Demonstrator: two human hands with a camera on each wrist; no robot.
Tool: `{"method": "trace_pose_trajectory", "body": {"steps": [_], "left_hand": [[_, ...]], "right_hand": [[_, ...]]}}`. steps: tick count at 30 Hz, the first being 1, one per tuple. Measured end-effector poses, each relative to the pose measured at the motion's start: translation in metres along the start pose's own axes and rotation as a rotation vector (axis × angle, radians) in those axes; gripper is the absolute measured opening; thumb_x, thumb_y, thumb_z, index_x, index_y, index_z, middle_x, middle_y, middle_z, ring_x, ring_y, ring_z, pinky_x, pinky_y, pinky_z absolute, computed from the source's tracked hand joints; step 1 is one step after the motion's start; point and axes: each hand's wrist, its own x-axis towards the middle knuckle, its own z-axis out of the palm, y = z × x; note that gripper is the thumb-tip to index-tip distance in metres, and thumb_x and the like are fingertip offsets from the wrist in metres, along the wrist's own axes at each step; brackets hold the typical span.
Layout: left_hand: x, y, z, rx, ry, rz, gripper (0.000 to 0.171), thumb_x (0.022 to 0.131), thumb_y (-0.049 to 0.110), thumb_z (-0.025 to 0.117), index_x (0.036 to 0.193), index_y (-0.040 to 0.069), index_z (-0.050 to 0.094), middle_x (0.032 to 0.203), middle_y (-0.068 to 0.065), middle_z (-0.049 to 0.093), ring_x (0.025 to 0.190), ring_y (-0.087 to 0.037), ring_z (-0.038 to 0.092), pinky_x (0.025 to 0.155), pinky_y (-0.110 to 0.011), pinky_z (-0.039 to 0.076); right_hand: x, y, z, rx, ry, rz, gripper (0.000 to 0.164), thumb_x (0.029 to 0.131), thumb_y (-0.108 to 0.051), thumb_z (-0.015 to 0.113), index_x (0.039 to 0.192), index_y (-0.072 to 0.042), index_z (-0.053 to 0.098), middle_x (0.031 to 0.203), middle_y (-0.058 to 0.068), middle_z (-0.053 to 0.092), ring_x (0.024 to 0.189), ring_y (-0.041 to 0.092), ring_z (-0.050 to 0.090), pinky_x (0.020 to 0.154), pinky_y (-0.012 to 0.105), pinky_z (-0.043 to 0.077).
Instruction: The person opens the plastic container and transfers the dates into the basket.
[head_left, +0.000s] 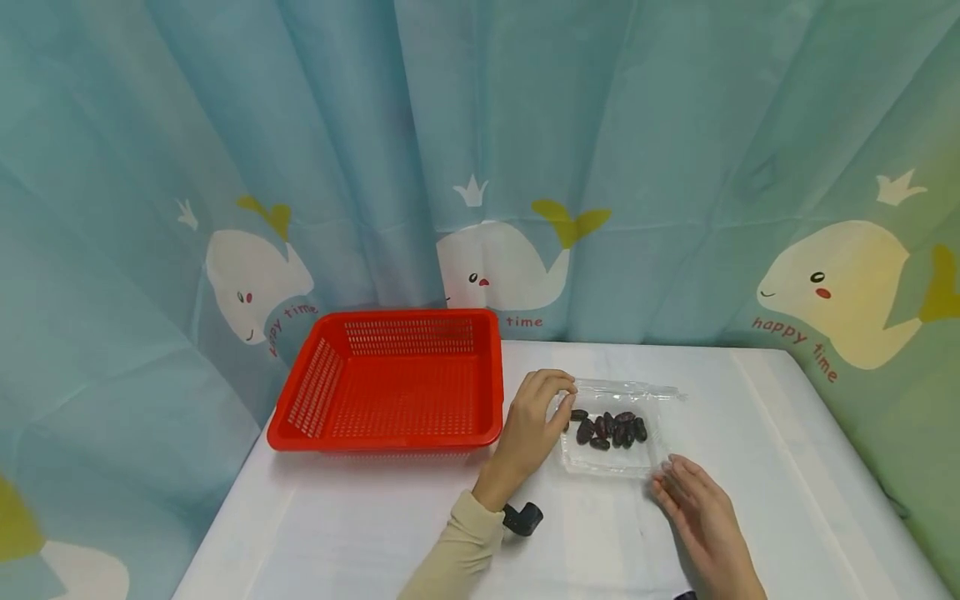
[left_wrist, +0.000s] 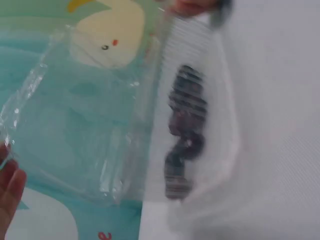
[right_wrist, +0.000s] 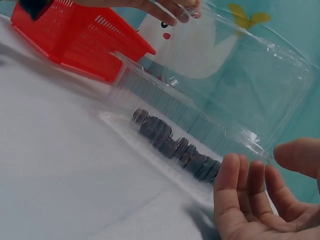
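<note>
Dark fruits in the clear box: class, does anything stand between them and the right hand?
Yes: a see-through wall of the clear box stands between the dark fruits and the right hand, which is at the box's near right corner.

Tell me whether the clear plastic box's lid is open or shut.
Open: in the right wrist view, the lid stands raised from the clear plastic box.

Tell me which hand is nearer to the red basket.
Left. The left hand is just right of the red basket, at the clear container's left side; the right hand is farther right, at the container's near right corner.
</note>
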Motion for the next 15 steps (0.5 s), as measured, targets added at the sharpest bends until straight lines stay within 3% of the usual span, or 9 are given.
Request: {"method": "trace_pose_trajectory", "body": {"steps": [6,15], "left_hand": [[0.013,0.005,0.01,-0.075,0.056,-0.178,0.007,0.102,0.012,0.067,0.108,0.013,0.069,0.117,-0.002,0.069,0.11,-0.017,0.063,0.095,-0.024,0.057],[0.031,-0.001,0.023,-0.153,0.166,-0.275,0.008,0.103,0.014,0.067,0.109,0.01,0.07,0.109,-0.005,0.07,0.102,-0.02,0.068,0.092,-0.03,0.061]], "right_hand": [[0.005,-0.008,-0.001,-0.013,0.028,-0.036,0.016,0.107,-0.029,0.061,0.122,-0.03,0.061,0.107,-0.012,0.065,0.102,0.001,0.068,0.097,0.017,0.057],[0.014,-0.015,0.001,-0.078,0.065,-0.051,0.016,0.104,-0.025,0.065,0.116,-0.036,0.065,0.105,-0.013,0.065,0.099,0.0,0.069,0.095,0.016,0.057]]}}
